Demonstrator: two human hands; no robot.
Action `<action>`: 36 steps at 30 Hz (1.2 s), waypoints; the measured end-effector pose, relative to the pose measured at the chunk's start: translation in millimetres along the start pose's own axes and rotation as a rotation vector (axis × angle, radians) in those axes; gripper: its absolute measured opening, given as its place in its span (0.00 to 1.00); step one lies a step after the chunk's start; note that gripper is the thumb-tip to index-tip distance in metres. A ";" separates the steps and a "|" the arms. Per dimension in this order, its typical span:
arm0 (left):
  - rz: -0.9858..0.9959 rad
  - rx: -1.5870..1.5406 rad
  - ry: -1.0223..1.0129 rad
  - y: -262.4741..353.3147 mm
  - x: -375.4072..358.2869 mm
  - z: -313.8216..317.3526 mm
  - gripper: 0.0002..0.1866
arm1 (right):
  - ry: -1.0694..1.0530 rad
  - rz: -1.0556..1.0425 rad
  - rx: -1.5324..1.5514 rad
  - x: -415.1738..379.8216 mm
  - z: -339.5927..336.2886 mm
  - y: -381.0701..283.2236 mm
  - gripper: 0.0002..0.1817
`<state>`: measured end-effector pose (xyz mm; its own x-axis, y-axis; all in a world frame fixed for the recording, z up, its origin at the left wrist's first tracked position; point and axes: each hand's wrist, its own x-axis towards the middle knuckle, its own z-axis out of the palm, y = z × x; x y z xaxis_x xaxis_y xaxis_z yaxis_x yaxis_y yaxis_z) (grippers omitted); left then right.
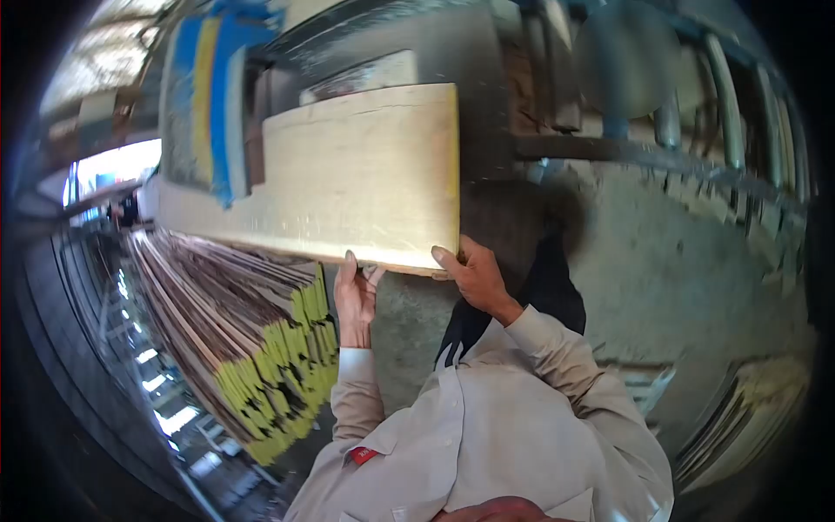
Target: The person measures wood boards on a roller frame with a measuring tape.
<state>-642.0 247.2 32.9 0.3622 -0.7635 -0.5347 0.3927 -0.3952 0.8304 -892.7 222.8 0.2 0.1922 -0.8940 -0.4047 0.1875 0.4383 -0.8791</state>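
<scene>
From the head camera I see both of my hands raised to the near edge of a pale plywood sheet [348, 174], which fills the upper middle of the view and runs away from me toward the left. The sheet is light, cream-coloured wood with a faint grain and a few dark scuffs near its lower edge; its right-hand edge is cut straight and shows a thin yellowish line, and the near edge looks slightly rough and thin. My left hand [355, 300] is under that near edge with the fingers reaching up and closed around it, the fingertips touching the underside and lip of the sheet. My right hand [474, 278] grips the same edge at the lower right corner, thumb laid on the face of the sheet and the other fingers hidden behind it. Both sleeves are light beige. Below and left of the sheet lies a stack of thin boards [252, 348], their ends painted yellow and fanned slightly, just beside my left forearm. Behind the sheet stands a grey machine [417, 43] with a blue and yellow panel [209, 96] at its left, and to the right a rough concrete floor [678, 261] spreads out.
</scene>
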 end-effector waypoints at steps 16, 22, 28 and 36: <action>-0.157 0.067 0.042 -14.8 6.5 20.5 0.25 | -0.122 0.043 0.101 -11.6 -108.4 73.8 0.23; -0.313 0.220 0.213 -48.0 -23.6 44.2 0.44 | 0.123 0.281 -0.891 -125.3 -248.6 207.9 0.29; -0.639 0.574 0.147 -148.4 -88.3 13.4 0.34 | 0.379 0.651 -0.107 -221.1 -284.9 287.3 0.28; -0.586 0.990 -0.228 -188.6 -117.2 24.3 0.19 | 0.225 0.616 0.056 -316.2 -318.8 270.6 0.20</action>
<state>-779.1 398.9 -57.2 0.1453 -0.3668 -0.9189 -0.4160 -0.8653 0.2796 -1209.8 594.3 -189.9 0.0749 -0.4729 -0.8779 0.1583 0.8749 -0.4578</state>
